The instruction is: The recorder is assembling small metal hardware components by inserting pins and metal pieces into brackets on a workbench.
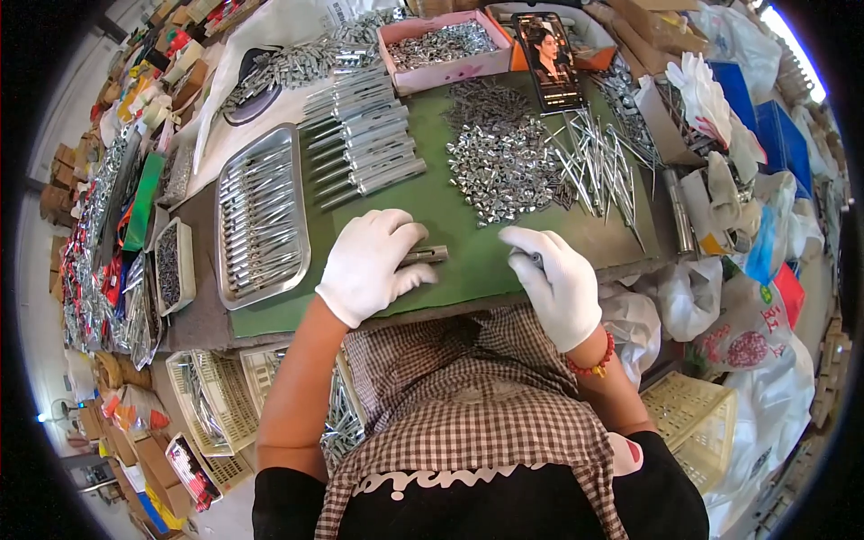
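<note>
In white knit gloves, both my hands are over the green work mat near its front edge. My left hand is closed round a short silver metal tube, whose end sticks out toward the right. My right hand has its thumb and fingers curled together on a small part with a dark round end; most of it is hidden. Beyond my hands lies a heap of small shiny metal pieces. Long thin metal pins are spread to its right. Several slotted metal tubes with rods lie in a row.
A steel tray at the left holds slim metal rods. Dark screws lie behind the heap. At the back are a pink box of small parts and a propped-up phone. A thick metal cylinder lies at the right edge.
</note>
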Demonstrator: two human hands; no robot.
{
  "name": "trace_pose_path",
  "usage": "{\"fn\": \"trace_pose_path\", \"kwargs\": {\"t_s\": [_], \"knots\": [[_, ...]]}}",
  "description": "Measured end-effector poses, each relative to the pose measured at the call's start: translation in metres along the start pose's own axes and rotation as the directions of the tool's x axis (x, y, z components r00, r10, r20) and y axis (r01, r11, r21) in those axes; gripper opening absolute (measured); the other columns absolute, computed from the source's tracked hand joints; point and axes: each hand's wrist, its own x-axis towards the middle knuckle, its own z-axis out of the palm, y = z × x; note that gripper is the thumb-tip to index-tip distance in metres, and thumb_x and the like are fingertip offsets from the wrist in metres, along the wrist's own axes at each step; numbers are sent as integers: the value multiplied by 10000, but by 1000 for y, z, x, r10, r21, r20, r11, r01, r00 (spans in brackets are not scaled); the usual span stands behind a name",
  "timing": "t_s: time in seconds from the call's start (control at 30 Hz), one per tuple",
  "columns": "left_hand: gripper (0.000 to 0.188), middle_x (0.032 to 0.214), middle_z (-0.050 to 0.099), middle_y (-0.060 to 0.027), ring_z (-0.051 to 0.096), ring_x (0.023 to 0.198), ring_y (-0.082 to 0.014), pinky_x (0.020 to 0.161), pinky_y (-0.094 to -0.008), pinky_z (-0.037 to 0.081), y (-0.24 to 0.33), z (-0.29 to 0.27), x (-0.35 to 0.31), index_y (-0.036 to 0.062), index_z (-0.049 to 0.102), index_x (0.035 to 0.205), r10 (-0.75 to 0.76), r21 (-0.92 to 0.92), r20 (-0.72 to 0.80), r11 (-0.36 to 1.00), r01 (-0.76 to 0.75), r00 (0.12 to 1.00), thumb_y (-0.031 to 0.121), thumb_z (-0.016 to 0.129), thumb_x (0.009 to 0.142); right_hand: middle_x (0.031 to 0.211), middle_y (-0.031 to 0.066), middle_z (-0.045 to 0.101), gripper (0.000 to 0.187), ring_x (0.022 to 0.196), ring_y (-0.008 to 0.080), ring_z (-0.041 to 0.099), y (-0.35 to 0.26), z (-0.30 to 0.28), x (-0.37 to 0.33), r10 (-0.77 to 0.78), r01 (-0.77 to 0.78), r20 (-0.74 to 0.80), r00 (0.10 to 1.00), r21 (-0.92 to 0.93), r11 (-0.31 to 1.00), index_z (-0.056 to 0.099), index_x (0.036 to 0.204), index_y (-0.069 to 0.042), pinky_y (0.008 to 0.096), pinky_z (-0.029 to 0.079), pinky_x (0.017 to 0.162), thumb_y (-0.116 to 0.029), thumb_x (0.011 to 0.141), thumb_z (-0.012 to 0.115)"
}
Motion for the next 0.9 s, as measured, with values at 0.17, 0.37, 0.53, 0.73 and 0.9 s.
{"fn": "trace_pose_path", "kwargs": {"t_s": [0.17, 0.37, 0.53, 0.73, 0.9], "knots": [[298, 991, 623, -100, 609, 931, -334, 824, -413, 497, -5, 5, -10, 62, 632, 1014, -49, -11, 17, 999, 50, 999, 210, 743, 781, 880, 127, 651, 215, 721, 267, 642, 7, 1, -5, 37, -37, -7, 999, 23, 999, 673, 1121, -89, 344, 511, 667, -105, 908, 645], [270, 974, 621, -124, 628, 874, -349, 743, -420, 520, 11, 4, 0, 58, 630, 1025, -75, -40, 81, 996, 78, 994, 161, 722, 793, 778, 73, 620, 256, 618, 130, 573, 3, 5, -8, 308, -355, 204, 929, 262, 897, 650, 1204, -24, 285, 484, 608, -121, 978, 579], [254, 853, 621, -80, 631, 796, -284, 685, -403, 508, 49, 1, 26, 85, 634, 1007, 33, 71, 222, 996, -50, 974, 225, 721, 813, 786, 19, 615, 304, 557, 56, 520, -5, -2, 0, 463, -516, 228, 857, 404, 756, 617, 1241, 37, 227, 438, 541, -153, 1024, 521], [298, 821, 614, -63, 623, 764, -266, 689, -384, 496, 44, 0, 14, 98, 647, 1003, 41, 23, 119, 999, -44, 992, 299, 736, 803, 804, 18, 624, 297, 550, 46, 512, -2, -6, 0, 452, -556, 324, 831, 460, 692, 645, 1181, 31, 227, 413, 506, -194, 1014, 547], [329, 829, 618, -70, 623, 774, -289, 692, -396, 497, 45, 0, 12, 105, 652, 1050, -21, -8, 122, 1000, 22, 992, 306, 732, 803, 787, 76, 662, 237, 623, 130, 602, 5, -2, 0, 448, -511, 290, 846, 200, 836, 679, 1083, -1, 275, 486, 608, -194, 957, 620]]}}
